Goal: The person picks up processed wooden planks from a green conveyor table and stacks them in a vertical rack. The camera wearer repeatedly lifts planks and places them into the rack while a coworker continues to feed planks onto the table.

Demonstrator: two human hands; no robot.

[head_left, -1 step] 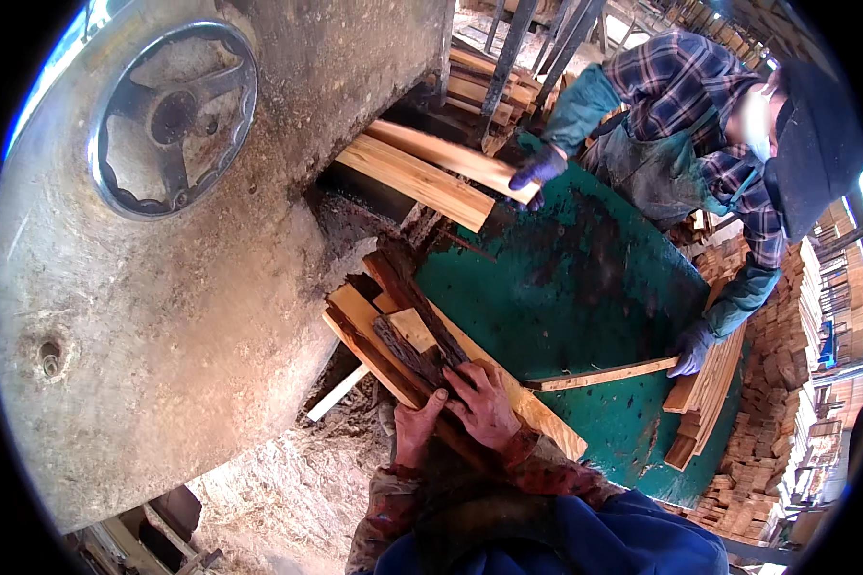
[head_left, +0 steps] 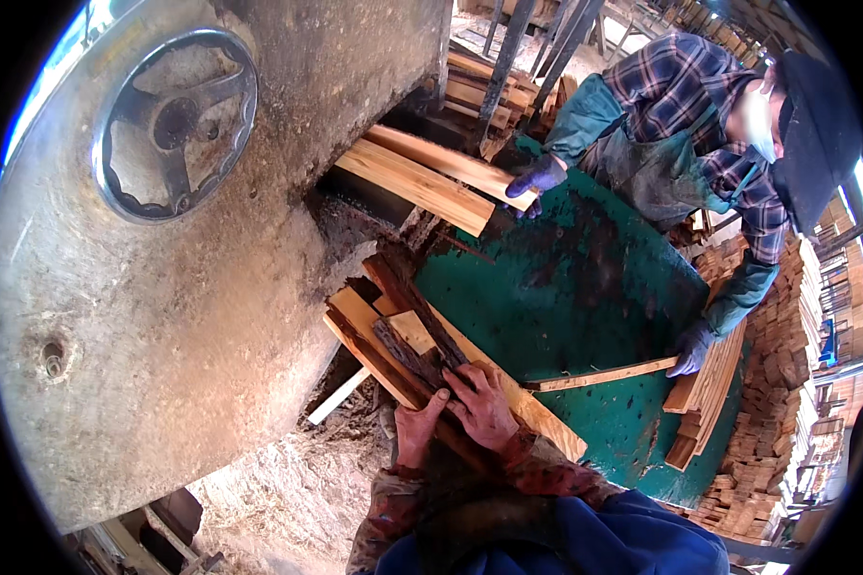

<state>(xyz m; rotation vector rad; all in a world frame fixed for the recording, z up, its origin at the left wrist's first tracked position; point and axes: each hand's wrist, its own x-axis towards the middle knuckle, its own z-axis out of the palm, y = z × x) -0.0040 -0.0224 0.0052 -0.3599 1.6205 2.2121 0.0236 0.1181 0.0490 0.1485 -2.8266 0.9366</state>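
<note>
Rough wood strips (head_left: 360, 316), some edged with dark bark, lie bundled in front of my body. My left hand (head_left: 418, 429) is closed on the near end of the bundle, its thumb on top and its other fingers hidden beneath. Beside it, my right hand (head_left: 482, 407) bends its fingers over a dark bark strip (head_left: 403, 350) at the top of the bundle. A short pale wood piece (head_left: 412, 331) rests among the strips. Along the right side of the bundle runs a longer pale board (head_left: 542, 417), which reaches over the green table.
Across the green table (head_left: 566, 278), a co-worker's gloved hand (head_left: 539, 180) holds a board coming from the machine; the other (head_left: 692, 347) rests at stacked boards (head_left: 710, 402). A machine panel with a handwheel (head_left: 174, 125) fills the left. Stacked wood (head_left: 767, 422) stands right.
The co-worker's hand at the machine has shifted slightly toward me with the board's end, and their head has moved a little. My hands and the bundle look unchanged.
</note>
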